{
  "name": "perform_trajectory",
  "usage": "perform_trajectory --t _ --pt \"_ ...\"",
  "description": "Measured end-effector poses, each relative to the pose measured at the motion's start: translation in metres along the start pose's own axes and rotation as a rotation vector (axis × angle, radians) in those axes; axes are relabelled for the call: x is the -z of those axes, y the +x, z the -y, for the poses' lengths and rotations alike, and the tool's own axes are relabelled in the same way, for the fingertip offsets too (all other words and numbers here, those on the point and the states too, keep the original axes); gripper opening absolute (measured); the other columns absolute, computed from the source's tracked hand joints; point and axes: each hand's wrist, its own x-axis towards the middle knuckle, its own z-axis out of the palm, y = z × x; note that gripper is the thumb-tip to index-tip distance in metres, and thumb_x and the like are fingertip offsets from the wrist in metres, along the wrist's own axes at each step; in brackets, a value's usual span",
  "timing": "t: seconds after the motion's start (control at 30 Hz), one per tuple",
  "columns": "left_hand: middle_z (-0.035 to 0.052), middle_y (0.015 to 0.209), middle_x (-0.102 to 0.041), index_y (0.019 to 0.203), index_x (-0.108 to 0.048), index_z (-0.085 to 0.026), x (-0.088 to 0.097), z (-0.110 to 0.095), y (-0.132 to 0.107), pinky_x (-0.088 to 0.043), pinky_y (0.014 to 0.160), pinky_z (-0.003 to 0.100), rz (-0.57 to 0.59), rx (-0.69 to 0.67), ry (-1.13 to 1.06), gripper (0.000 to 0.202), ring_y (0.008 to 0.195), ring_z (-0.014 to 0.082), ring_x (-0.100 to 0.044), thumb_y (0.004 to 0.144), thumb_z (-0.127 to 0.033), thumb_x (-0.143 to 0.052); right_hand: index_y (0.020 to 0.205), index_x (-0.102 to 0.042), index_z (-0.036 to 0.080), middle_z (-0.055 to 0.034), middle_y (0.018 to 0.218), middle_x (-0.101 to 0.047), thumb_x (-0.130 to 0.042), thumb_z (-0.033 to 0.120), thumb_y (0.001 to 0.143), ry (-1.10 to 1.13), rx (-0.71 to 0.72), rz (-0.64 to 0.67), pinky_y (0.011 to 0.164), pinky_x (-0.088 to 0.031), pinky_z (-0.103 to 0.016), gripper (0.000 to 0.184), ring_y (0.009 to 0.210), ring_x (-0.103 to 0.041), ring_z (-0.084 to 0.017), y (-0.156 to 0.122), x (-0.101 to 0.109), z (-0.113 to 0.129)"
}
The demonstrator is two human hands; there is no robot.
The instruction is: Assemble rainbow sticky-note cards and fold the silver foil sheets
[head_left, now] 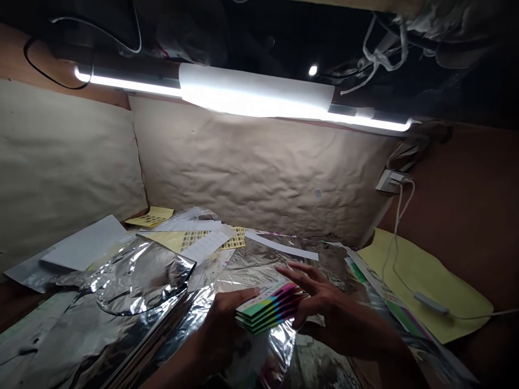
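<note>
A small stack of printed cardboard boxes (pixel 265 308), coloured green, yellow, blue and magenta, is held over the foil-covered table. My left hand (pixel 225 321) grips the stack at its left end, the thumb lying along the top. At the right end is my right hand (pixel 324 302), its index finger stretched above the stack and its thumb and other fingers curled by the lower right edge. Whether those fingers press on the stack is hard to make out. Under the hands lies shiny silver foil (pixel 284 340).
Silver foil bags (pixel 141 275) lie on the left. Yellow label sheets (pixel 233 237) and a white paper strip (pixel 281 246) are at the back. On the right, a yellow sheet (pixel 425 281) carries a white cable adapter (pixel 430 303). A tube light (pixel 368 121) hangs above.
</note>
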Motion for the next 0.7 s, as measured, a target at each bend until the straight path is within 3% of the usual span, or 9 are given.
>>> perform_trajectory --t 0.1,0.33,0.5,0.7 --pt "0.0083 0.085 -0.071 0.103 -0.07 -0.019 0.006 -0.003 0.004 -0.051 0.069 0.029 0.059 -0.092 0.135 0.03 0.073 0.0226 -0.066 0.078 -0.035 -0.07 0.084 -0.074 0.026 0.0026 0.158 -0.035 -0.069 0.027 0.087 -0.021 -0.018 0.045 0.113 -0.035 -0.047 0.005 0.147 -0.021 -0.029 -0.005 0.003 0.002" --pt "0.0124 0.115 -0.072 0.121 -0.064 -0.023 0.007 0.02 0.007 -0.054 0.095 0.04 -0.016 -0.295 0.424 0.04 0.107 0.0303 -0.068 0.086 -0.044 -0.063 0.084 -0.073 0.028 0.0032 0.154 -0.04 -0.067 0.028 0.089 -0.03 -0.056 0.157 0.111 -0.037 -0.046 0.008 0.145 -0.024 -0.028 -0.008 0.013 0.013" --pt "0.0123 0.114 -0.073 0.127 -0.057 -0.02 0.007 0.032 0.008 -0.056 0.095 0.038 -0.077 -0.53 0.61 0.039 0.106 0.0264 -0.07 0.089 -0.032 -0.062 0.085 -0.072 0.027 0.0003 0.148 -0.047 -0.068 0.018 0.085 0.013 -0.033 0.136 0.107 -0.041 -0.039 0.01 0.138 -0.034 -0.025 -0.01 0.013 0.014" --pt "0.0111 0.112 -0.074 0.122 -0.059 -0.018 0.007 0.035 0.009 -0.057 0.094 0.036 -0.092 -0.547 0.702 0.034 0.105 0.0237 -0.07 0.089 -0.022 -0.062 0.084 -0.07 0.025 -0.0017 0.132 -0.06 -0.066 0.013 0.084 0.07 0.016 0.119 0.101 -0.044 -0.035 0.012 0.129 -0.043 -0.022 -0.011 0.011 0.017"
